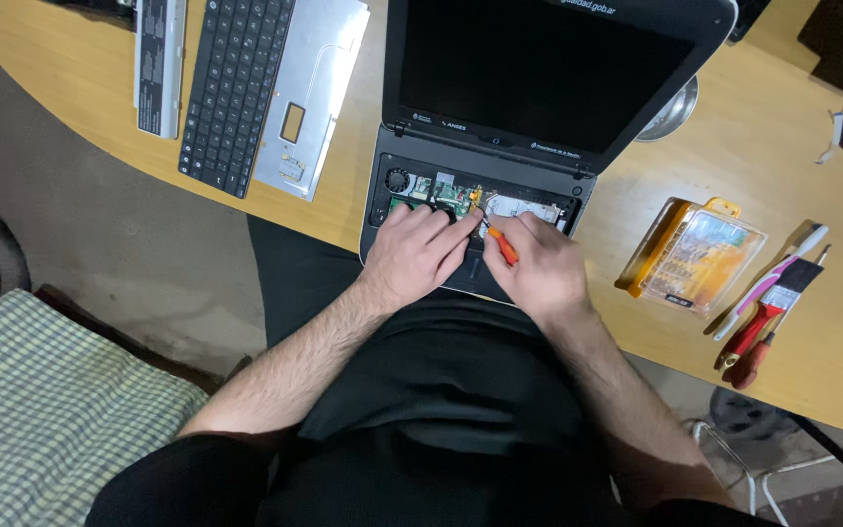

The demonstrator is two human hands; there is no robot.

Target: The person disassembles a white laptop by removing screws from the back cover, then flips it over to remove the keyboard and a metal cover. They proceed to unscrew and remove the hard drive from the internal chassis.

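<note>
We see a small dark laptop [539,88] sitting open at the near edge of a wooden table [792,146], right in front of the person. Its keyboard is off, so the base shows a green circuit board [441,192], a round fan [398,180] at the left and a pale metal plate [519,207] at the right. The screen is black and tilted back.

The right hand [537,265] rests on the front of the base and pinches a small orange screwdriver [500,242] between thumb and fingers, its tip pointing up-left into the open base near the board. The left hand [420,252] lies just beside it, touching the base, its fingers curled and pressed down on the board area; its forefinger reaches toward the screwdriver's tip. We cannot tell whether the left hand holds anything small.

The two hands cover much of the front of the base, so the parts beneath them are hidden.

To the left on the table lie the removed keyboard [236,88], a silver cover panel [314,93] with a rectangular cutout, and a long grey battery [160,63]. To the right lie a clear and orange bit case [695,256], then a toothbrush [782,275], a paintbrush [800,278] and red pliers [748,346]. A metal bowl [673,112] peeks out behind the screen. A checked cloth [41,410] lies low at the left.
</note>
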